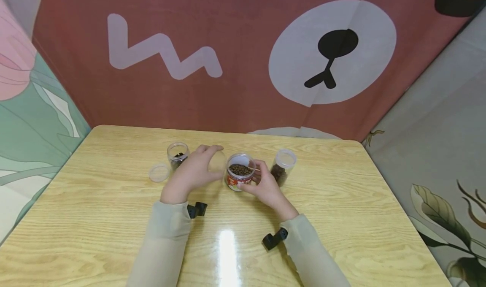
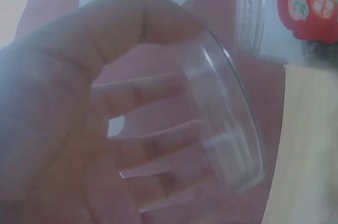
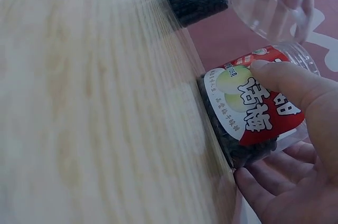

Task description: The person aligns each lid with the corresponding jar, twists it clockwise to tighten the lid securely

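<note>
Between the hands stands an open clear jar with a red printed label and small brown pieces inside. My right hand grips it from the right, thumb on the label in the right wrist view. To the left of the jar, my left hand holds a round clear lid on edge between thumb and fingers. That lid is apart from the jar's mouth, a little to its left.
Left of the left hand is another open clear jar with dark pieces, partly hidden by the hand. A loose clear lid lies beside it. Close behind the right hand stands a lidded jar with dark brown contents. The wooden table meets a curtain at the back.
</note>
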A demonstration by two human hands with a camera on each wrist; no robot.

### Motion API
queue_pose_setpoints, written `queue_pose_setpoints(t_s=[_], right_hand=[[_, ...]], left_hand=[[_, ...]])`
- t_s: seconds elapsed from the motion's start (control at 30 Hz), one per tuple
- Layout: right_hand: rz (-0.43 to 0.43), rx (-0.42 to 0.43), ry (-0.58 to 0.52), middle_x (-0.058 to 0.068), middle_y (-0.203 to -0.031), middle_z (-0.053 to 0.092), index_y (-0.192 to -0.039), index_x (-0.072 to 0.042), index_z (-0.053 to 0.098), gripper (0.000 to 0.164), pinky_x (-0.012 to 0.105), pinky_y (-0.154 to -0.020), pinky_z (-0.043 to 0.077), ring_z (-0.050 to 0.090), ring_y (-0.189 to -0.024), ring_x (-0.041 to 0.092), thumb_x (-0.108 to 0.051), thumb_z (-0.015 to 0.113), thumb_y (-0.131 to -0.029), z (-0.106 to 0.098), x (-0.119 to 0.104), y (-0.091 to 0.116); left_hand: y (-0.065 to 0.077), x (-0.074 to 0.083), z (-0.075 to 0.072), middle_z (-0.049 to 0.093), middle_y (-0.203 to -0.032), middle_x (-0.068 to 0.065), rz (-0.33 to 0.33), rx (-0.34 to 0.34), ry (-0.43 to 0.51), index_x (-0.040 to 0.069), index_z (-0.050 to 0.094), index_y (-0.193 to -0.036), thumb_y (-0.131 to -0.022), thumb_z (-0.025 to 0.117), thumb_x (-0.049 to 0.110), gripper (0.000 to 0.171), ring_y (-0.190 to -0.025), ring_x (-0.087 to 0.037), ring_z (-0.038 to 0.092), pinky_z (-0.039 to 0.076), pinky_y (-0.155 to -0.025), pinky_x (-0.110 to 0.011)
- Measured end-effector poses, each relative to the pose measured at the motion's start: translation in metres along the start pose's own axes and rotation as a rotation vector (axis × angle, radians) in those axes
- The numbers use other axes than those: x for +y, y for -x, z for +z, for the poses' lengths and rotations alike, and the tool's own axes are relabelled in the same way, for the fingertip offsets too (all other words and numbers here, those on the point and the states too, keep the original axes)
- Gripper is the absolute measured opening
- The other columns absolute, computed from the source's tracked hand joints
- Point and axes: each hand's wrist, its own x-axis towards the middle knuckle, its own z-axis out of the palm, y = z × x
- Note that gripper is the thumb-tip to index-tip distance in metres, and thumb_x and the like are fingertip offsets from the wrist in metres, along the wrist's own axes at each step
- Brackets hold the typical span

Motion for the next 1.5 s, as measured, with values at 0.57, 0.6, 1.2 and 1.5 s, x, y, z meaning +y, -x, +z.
queue_pose_setpoints(t_s=[0.57,0.6,1.2,1.5], right_hand=[[0.027,-0.049,-0.024,0.026,-0.144,0.047,-0.148,0.001,0.037,0.079,0.051,-0.111,0.042,0.051,-0.131,0.042,-0.004,0.083,-0.083,-0.001,-0.012,0.005],[0.027,-0.056,-0.020,0.026,-0.143,0.048,-0.147,0.002,0.037,0.079,0.051,-0.110,0.043,0.052,-0.130,0.042,-0.003,0.083,-0.083,-0.001,-0.017,0.007],[-0.062,-0.118,-0.011,0.025,-0.138,0.053,-0.144,0.004,0.039,0.075,0.050,-0.108,0.046,0.056,-0.124,0.039,-0.002,0.083,-0.083,-0.003,-0.028,0.017],[-0.090,-0.134,-0.019,0.027,-0.139,0.053,-0.144,0.006,0.039,0.074,0.049,-0.110,0.043,0.054,-0.127,0.040,0.000,0.082,-0.083,-0.005,-0.026,0.015]], left_hand=[[-0.007,0.002,0.004,0.036,-0.145,-0.019,0.045,0.284,0.229,0.019,0.042,-0.150,-0.090,0.077,0.034,0.071,-0.120,-0.040,0.051,0.047,-0.098,-0.060],[-0.007,0.002,0.004,0.035,-0.145,-0.019,0.043,0.293,0.247,0.019,0.042,-0.150,-0.089,0.078,0.033,0.071,-0.118,-0.040,0.051,0.048,-0.098,-0.058],[-0.012,-0.008,0.013,0.041,-0.136,-0.017,0.120,0.372,0.307,0.006,0.044,-0.133,-0.083,0.083,0.027,0.067,-0.125,-0.036,0.046,0.043,-0.106,-0.052],[-0.014,-0.012,0.010,0.050,-0.141,-0.012,0.140,0.333,0.352,0.009,0.046,-0.101,-0.086,0.083,0.026,0.043,-0.134,-0.033,0.045,0.040,-0.110,-0.052]])
